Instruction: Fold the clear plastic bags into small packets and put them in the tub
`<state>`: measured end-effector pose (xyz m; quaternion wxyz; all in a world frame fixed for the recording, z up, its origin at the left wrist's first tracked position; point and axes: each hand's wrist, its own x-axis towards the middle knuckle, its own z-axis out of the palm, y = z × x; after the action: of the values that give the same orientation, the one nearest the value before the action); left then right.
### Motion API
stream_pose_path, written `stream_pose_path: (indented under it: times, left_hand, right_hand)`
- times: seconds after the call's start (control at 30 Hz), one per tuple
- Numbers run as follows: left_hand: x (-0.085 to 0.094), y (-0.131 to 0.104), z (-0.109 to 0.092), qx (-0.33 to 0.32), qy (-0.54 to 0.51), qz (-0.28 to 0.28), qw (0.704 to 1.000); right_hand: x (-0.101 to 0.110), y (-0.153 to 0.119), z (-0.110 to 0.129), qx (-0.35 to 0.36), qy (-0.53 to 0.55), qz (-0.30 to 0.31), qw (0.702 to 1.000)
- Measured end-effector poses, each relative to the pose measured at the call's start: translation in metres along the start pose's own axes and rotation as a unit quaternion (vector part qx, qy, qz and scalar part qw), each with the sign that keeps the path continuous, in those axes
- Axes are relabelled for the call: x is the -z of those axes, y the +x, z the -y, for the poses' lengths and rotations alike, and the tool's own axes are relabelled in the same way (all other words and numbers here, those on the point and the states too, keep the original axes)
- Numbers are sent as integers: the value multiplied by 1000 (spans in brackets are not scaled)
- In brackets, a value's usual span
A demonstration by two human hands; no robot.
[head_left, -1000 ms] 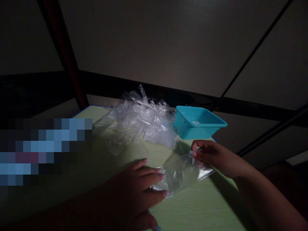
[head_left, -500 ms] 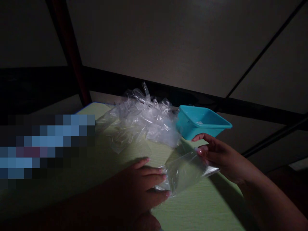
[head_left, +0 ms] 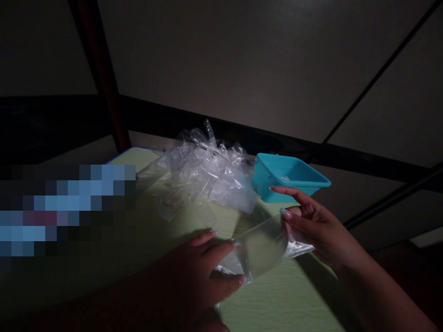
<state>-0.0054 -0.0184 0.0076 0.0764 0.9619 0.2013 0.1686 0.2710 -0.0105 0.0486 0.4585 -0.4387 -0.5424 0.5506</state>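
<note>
**Two hands stretch a clear plastic bag across a pale green table**

Nearest, the left hand (head_left: 204, 276) comes in low, its fingers spread and their tips on the left end of a clear plastic bag (head_left: 265, 244). Its grip is loose and opened out, pressing on the film rather than closed around it. The bag lies slantwise between the two hands, low over the table (head_left: 277, 297), its middle fairly smooth and both ends creased and shiny. At the right end, the right hand (head_left: 313, 226) has its grip closed on the film, with the thumb on top and the index finger extended towards a turquoise tub.

To the left, a pixelated patch (head_left: 72, 198) in blue and dark tones hides whatever is there. Beyond the hands, a loose heap of clear plastic (head_left: 211, 175) is piled on the table. Just right of it stands the turquoise tub (head_left: 266, 182), open at the top, with a small pale item (head_left: 285, 178) inside, too small to identify. Behind the table are a dark red post (head_left: 100, 69) and large, dimly lit panels (head_left: 224, 60).
</note>
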Motion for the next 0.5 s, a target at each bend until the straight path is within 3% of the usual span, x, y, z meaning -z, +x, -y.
stream_pose_path:
  times: [0.37,0.5]
  left_hand:
    - [8,1,7,-11,4,58,998]
    - [0,1,8,-27,34,31,999]
  right_hand:
    - [-2,1,-1,12,13,-1,1000]
    - [-2,2,-3,8,14,-8,1000]
